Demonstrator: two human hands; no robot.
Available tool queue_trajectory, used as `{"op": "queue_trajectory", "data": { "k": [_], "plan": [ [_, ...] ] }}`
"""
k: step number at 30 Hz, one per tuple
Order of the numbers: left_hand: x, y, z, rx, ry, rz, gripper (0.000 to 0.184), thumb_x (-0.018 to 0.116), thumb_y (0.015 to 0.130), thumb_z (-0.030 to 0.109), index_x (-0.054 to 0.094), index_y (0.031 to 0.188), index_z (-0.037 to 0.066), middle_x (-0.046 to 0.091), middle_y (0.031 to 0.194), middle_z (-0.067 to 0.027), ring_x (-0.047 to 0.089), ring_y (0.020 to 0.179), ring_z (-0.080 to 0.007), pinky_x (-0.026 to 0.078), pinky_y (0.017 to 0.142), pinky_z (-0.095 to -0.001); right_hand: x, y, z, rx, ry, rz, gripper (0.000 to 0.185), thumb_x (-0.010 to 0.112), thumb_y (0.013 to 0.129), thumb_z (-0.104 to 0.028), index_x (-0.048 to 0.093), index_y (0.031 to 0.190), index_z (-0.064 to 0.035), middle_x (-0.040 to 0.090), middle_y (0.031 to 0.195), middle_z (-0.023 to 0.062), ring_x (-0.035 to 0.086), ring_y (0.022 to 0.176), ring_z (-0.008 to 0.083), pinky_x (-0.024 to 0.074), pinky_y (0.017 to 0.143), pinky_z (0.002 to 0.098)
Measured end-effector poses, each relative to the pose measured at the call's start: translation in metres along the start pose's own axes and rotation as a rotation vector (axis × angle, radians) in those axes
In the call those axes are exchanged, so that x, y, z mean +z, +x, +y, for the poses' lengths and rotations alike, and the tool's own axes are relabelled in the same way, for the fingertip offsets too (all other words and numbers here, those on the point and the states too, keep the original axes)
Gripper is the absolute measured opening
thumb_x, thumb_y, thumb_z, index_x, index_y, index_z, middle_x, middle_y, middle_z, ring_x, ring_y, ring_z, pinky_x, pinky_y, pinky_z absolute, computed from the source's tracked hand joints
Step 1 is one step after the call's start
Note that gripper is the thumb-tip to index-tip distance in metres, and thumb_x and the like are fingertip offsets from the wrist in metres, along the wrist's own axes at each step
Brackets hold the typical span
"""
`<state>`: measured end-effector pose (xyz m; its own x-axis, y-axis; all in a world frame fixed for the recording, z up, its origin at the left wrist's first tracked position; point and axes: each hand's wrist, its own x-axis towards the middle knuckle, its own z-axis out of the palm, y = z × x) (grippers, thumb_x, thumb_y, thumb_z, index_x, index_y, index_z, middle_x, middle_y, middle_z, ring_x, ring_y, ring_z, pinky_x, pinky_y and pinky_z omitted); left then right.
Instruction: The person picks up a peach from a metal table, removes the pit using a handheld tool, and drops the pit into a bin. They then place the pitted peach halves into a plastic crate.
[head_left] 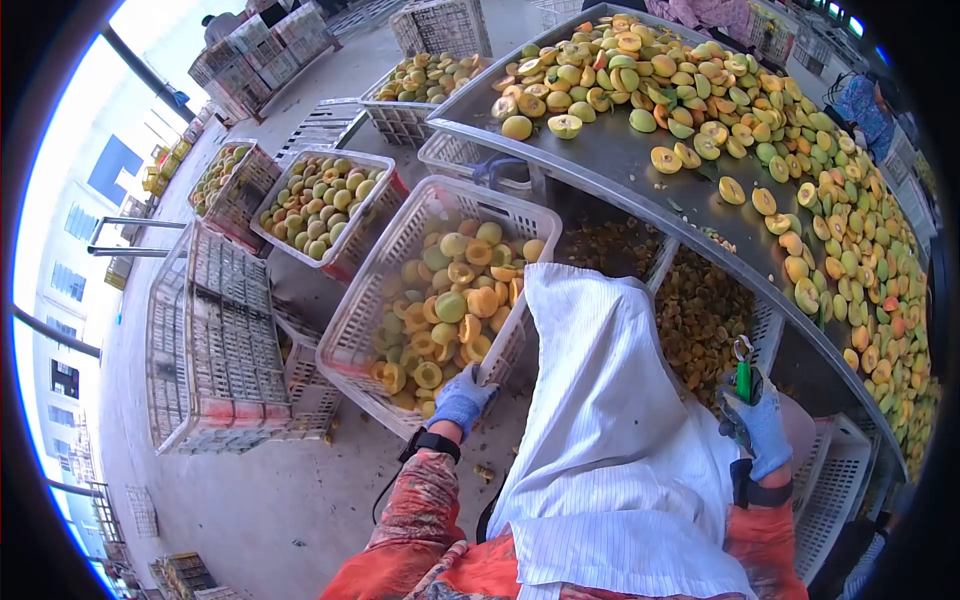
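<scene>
My left hand [462, 400], in a blue and grey glove, is closed over the near right rim of a white plastic crate [340, 335]. Halved and whole yellow-green apricots [455, 305] partly fill that crate. In my right glove [757, 420] I grip a green-handled tool [743, 380] whose metal tip forms a small loop. This hand is at the right of my lap, beside a low crate of brownish fruit pieces or pits [705, 305]. A pale striped apron [610, 400] covers my lap between both hands.
A metal table [620, 165] piled with halved fruit [700, 90] curves around the front right. More fruit crates [325, 205] stand at the front left, with stacked crates [235, 330] nearer. A white crate [840, 480] is at my right. Other people [865, 110] are near the table's far side.
</scene>
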<state>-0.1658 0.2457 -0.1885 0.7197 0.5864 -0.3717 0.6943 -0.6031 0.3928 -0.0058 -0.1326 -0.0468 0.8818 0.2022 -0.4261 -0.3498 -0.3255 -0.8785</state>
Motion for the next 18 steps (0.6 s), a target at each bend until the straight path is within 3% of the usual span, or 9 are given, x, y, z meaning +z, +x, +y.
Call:
{"op": "queue_trajectory", "data": {
  "k": [1, 4, 7, 15, 18],
  "plan": [
    [0.009, 0.008, 0.013, 0.008, -0.004, -0.007, 0.051, 0.064, 0.076, 0.037, 0.058, 0.114, 0.003, 0.063, 0.106, -0.0182, 0.062, 0.096, -0.0301, 0.048, 0.082, -0.0393, -0.002, 0.003, 0.001, -0.004, -0.051, 0.02, 0.024, 0.062, 0.081, -0.006, 0.05, 0.102, -0.0033, 0.055, 0.07, 0.0047, 0.051, 0.045, 0.0116, 0.0449, 0.039, 0.0243],
    [0.015, 0.045, 0.034, -0.273, 0.124, -0.122, 0.034, 0.056, 0.076, 0.026, 0.059, 0.105, 0.008, 0.062, 0.107, -0.0163, 0.059, 0.102, -0.0308, 0.046, 0.086, -0.0414, -0.01, 0.01, -0.003, 0.037, -0.028, 0.014, 0.024, 0.061, 0.081, -0.005, 0.05, 0.102, -0.0034, 0.055, 0.07, 0.0054, 0.052, 0.045, 0.0128, 0.0454, 0.039, 0.0252],
    [0.017, 0.079, 0.055, -0.198, 0.171, -0.116, 0.033, 0.056, 0.076, 0.027, 0.06, 0.105, 0.009, 0.062, 0.106, -0.0169, 0.06, 0.101, -0.0317, 0.047, 0.084, -0.0423, -0.016, 0.021, -0.015, 0.101, 0.086, 0.032, 0.029, 0.066, 0.077, -0.007, 0.052, 0.102, -0.0027, 0.054, 0.069, 0.0044, 0.053, 0.048, 0.012, 0.0448, 0.04, 0.024],
    [0.027, 0.172, 0.107, -0.147, 0.112, -0.143, 0.033, 0.055, 0.079, 0.032, 0.061, 0.097, 0.005, 0.065, 0.093, -0.0202, 0.061, 0.092, -0.0356, 0.047, 0.08, -0.0443, -0.038, 0.094, -0.008, 0.173, 0.197, 0.128, 0.025, 0.063, 0.079, -0.005, 0.052, 0.101, -0.0035, 0.056, 0.079, 0.0067, 0.056, 0.056, 0.013, 0.0471, 0.042, 0.025],
    [0.025, 0.187, 0.091, -0.063, 0.145, -0.283, 0.033, 0.057, 0.076, 0.03, 0.062, 0.098, 0.006, 0.064, 0.095, -0.021, 0.061, 0.092, -0.0362, 0.046, 0.081, -0.0437, -0.05, 0.113, 0.017, 0.124, 0.186, 0.219, 0.028, 0.063, 0.079, -0.004, 0.052, 0.104, -0.0029, 0.056, 0.08, 0.0069, 0.057, 0.059, 0.0127, 0.0479, 0.042, 0.0253]
  ]
}}
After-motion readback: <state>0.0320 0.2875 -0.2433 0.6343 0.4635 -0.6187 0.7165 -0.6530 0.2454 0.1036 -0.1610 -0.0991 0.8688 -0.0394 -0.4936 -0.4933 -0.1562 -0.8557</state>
